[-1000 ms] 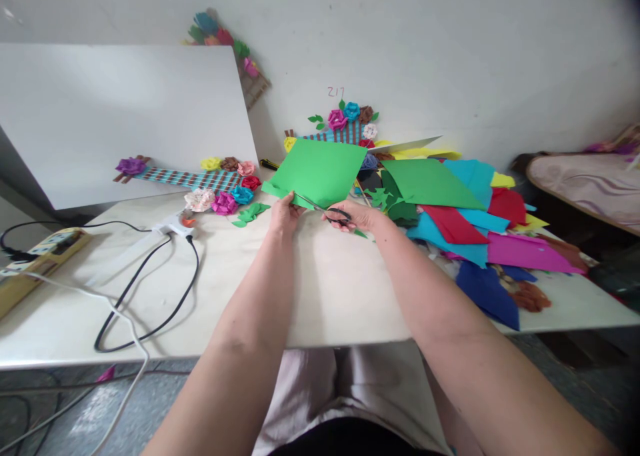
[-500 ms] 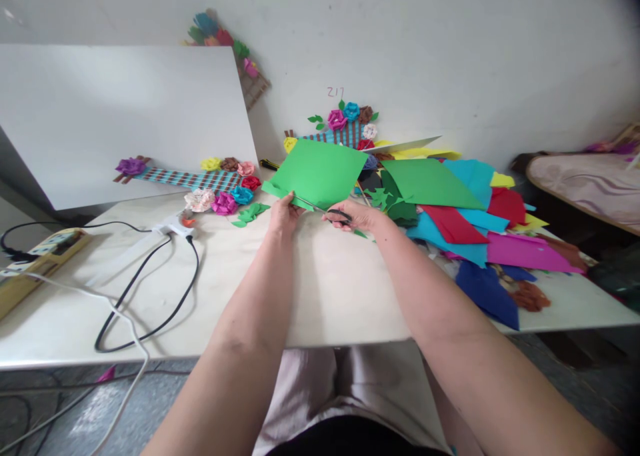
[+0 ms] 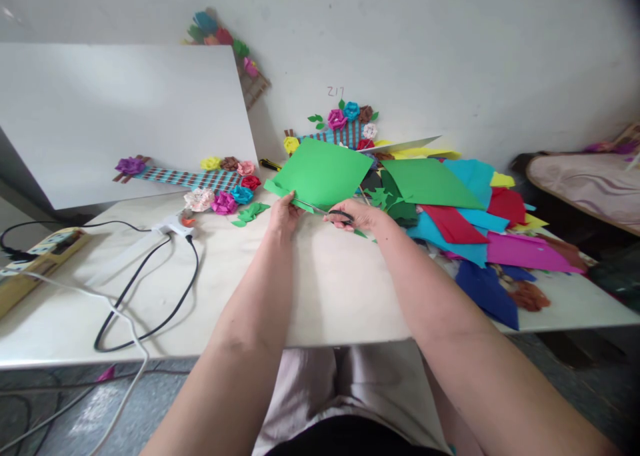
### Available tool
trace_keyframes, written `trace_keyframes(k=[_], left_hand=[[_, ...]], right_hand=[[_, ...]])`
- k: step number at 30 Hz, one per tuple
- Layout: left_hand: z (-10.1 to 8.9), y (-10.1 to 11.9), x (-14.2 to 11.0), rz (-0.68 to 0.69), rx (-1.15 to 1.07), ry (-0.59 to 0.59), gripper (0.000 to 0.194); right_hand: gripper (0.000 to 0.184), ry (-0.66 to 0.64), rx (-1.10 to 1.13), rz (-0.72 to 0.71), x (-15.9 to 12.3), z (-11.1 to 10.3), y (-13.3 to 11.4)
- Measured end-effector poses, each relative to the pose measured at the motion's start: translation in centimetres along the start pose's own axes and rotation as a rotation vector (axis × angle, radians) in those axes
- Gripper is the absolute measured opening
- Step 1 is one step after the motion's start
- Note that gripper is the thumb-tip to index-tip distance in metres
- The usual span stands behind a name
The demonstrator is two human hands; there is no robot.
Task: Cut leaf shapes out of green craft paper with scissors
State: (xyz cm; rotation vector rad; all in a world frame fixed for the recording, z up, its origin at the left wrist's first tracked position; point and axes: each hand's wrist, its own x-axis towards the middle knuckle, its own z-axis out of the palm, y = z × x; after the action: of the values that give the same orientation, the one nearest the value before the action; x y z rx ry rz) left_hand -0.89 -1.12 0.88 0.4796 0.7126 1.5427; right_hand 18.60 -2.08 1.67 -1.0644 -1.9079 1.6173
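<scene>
My left hand (image 3: 286, 213) pinches the near left edge of a green paper sheet (image 3: 323, 174), held tilted above the table. In my right hand (image 3: 354, 215) is a pair of scissors (image 3: 341, 216) with black handles, its blades pointing left along the sheet's near edge toward my left fingers. A narrow green strip folds away at that edge, beside the blades. Cut green paper leaves (image 3: 251, 213) lie on the table to the left of my left hand. A small green scrap (image 3: 365, 235) is just below my right wrist.
Coloured paper sheets (image 3: 530, 251) pile up on the right, with another green sheet (image 3: 435, 183) on top. Flower-trimmed woven pieces (image 3: 195, 178) stand at the back. A white board (image 3: 125, 123) leans on the wall. A glue gun (image 3: 173, 227) and cables lie left, by a power strip (image 3: 40, 269).
The green sheet has shifted slightly to the right and tilted a little. Both hands keep their grip and have barely moved.
</scene>
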Motion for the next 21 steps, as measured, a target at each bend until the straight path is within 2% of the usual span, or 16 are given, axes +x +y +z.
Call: trace_keyframes(k=[21], left_hand=[[-0.03, -0.19, 0.47, 0.014, -0.017, 0.05, 0.024]], right_hand=[[0.011, -0.011, -0.048, 0.001, -0.15, -0.41, 0.02]])
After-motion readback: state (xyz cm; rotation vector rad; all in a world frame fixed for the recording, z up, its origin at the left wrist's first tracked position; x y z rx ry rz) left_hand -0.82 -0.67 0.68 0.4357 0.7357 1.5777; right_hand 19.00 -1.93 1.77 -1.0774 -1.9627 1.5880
